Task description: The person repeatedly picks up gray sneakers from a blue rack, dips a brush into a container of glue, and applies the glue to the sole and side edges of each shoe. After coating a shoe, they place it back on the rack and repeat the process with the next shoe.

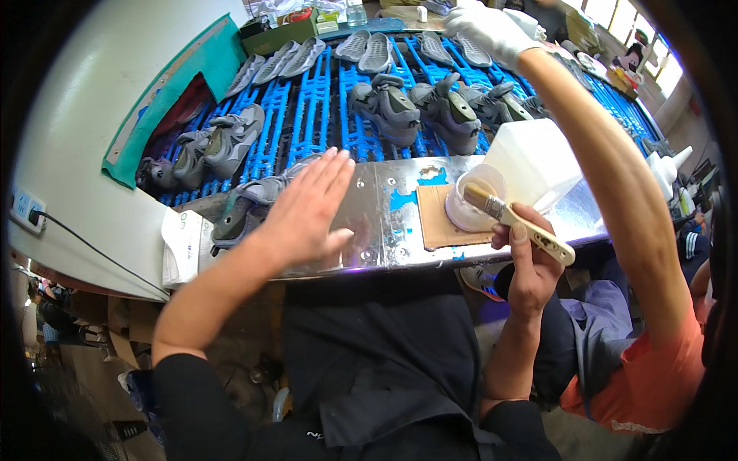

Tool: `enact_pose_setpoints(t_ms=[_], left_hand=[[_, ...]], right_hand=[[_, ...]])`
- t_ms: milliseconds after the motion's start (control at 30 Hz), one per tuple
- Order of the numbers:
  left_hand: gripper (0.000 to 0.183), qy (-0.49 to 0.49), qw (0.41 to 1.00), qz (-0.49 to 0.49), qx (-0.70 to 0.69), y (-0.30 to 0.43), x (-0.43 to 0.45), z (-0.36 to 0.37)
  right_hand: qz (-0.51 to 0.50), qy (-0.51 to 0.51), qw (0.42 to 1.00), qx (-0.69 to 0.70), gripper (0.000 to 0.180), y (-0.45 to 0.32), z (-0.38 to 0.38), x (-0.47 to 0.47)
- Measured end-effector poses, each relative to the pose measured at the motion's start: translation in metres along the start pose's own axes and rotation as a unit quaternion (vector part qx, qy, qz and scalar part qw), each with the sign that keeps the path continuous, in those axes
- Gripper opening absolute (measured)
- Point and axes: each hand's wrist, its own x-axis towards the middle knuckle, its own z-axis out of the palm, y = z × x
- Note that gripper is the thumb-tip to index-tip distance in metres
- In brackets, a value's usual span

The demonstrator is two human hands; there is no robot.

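My right hand (531, 262) grips the pale handle of a flat paintbrush (527, 227). Its bristles lie over the mouth of a translucent plastic cup (461, 207), which stands on a piece of brown cardboard (429, 222). My left hand (308, 213) is stretched flat with the thumb apart and nothing in its grasp. It hovers over the metal ledge (360, 230), partly hiding a grey sneaker (262, 190) beneath it. Another grey shoe (233, 222) stands on the ledge left of that hand; whether I touch either shoe is not clear.
Blue conveyor slats (308, 115) carry several grey sneakers (392, 112) and grey soles (376, 52). A co-worker's gloved hand (490, 31) reaches over the far soles from the right. Behind the cup stands a white plastic jug (533, 158). A machine housing (115, 86) borders the left.
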Motion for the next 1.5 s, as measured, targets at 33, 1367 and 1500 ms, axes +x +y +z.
enact_pose_setpoints(t_ms=[33,1367,1500], left_hand=[[0.128,-0.051,0.998,-0.004,0.048,-0.014,0.013,0.013],[0.105,0.332,0.939,-0.043,-0.083,0.063,-0.117,0.054],[0.096,0.331,0.939,-0.046,-0.081,0.064,-0.119,0.061]], right_hand=[[0.001,0.006,1.0,-0.015,0.03,0.0,-0.004,0.004],[0.059,-0.13,0.959,-0.245,0.024,0.011,-0.003,0.049],[0.101,-0.053,0.974,-0.197,0.027,0.017,0.001,0.047]])
